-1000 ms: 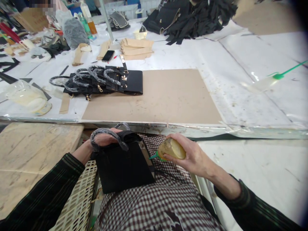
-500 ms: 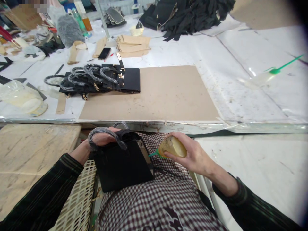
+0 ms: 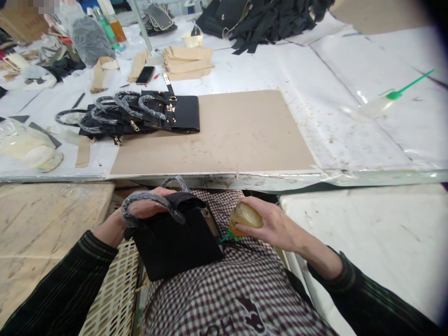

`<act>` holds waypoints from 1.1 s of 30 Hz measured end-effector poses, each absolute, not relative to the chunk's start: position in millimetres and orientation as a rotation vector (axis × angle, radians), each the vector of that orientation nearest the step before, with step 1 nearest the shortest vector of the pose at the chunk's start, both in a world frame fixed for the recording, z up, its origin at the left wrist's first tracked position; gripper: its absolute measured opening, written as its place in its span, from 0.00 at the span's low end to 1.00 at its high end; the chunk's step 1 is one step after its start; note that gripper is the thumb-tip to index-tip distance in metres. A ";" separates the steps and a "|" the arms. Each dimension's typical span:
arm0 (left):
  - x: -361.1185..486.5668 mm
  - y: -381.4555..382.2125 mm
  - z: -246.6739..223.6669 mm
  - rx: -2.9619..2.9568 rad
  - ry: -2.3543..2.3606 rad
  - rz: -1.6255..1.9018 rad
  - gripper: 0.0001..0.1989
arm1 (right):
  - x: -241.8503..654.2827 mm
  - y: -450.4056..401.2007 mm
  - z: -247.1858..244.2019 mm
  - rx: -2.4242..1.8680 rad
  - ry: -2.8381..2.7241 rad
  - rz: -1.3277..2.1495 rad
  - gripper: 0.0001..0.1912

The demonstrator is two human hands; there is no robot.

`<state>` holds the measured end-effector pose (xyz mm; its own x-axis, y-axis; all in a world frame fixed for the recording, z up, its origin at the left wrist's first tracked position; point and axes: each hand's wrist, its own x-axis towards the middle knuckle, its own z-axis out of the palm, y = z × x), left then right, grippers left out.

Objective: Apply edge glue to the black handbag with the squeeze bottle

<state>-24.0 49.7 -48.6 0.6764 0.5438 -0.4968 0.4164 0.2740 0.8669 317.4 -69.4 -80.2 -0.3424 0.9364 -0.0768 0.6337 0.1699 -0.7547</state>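
Note:
A black handbag [image 3: 178, 245] with plastic-wrapped handles rests on my lap over a checked apron [image 3: 210, 298]. My left hand [image 3: 150, 205] grips its upper edge, partly hidden by a wrapped handle. In my right hand [image 3: 266, 221] is a squeeze bottle [image 3: 246, 215] of yellowish liquid, tilted down. Its green nozzle [image 3: 227, 235] is at the bag's right side edge; whether it touches cannot be told. A tan strip shows along that side of the bag.
Overlapping black bags [image 3: 154, 112] lie on a brown board [image 3: 238, 135] on the table. A phone [image 3: 145, 75], tan pieces [image 3: 187, 60] and black strips [image 3: 276, 23] lie behind. Another green-nozzled bottle [image 3: 374, 106] lies right, a plastic-covered container [image 3: 31, 149] left.
The bottle's nozzle has moved down along the bag's side edge and the bottle has tipped further downward. My left hand still grips the bag. The whole view has shifted slightly.

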 end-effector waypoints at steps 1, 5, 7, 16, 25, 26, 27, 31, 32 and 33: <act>-22.8 46.5 -43.2 1.341 0.865 0.087 0.22 | 318.1 -67.8 -78.2 -1.502 -2.024 1.035 0.21; -22.9 32.4 -18.9 1.474 0.778 -0.014 0.18 | 323.9 -63.1 -72.1 -1.528 -1.894 1.204 0.18; -24.6 24.5 -3.1 1.692 0.794 -0.043 0.11 | 329.5 -61.3 -70.6 -1.555 -1.796 1.286 0.17; -31.9 -12.0 0.5 2.075 1.008 0.083 0.13 | 350.6 -56.6 -80.4 -1.785 -1.340 1.160 0.27; -33.4 -41.2 -25.1 2.129 0.931 0.208 0.13 | 331.4 -69.5 -107.1 -1.768 -1.547 1.018 0.30; -32.3 -44.4 -24.5 2.142 0.917 0.210 0.13 | 330.4 -69.3 -110.1 -1.766 -1.570 1.021 0.31; -31.3 -47.4 -24.2 2.156 0.904 0.215 0.13 | 329.7 -69.0 -112.7 -1.764 -1.593 1.013 0.31; -28.7 -55.1 -25.9 2.205 0.868 0.251 0.14 | 328.7 -68.2 -114.9 -1.750 -1.657 0.962 0.30; -28.5 -56.0 -26.8 2.209 0.866 0.252 0.14 | 328.9 -68.1 -113.2 -1.741 -1.665 0.978 0.29; -28.5 -56.6 -27.7 2.210 0.867 0.245 0.14 | 329.1 -67.9 -110.9 -1.729 -1.672 1.011 0.28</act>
<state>-28.5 -56.6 -27.7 0.7537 0.6518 -0.0845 0.5109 -0.5002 0.6991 329.1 -67.9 -110.9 -0.0441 0.9873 -0.1527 0.5936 -0.0970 -0.7989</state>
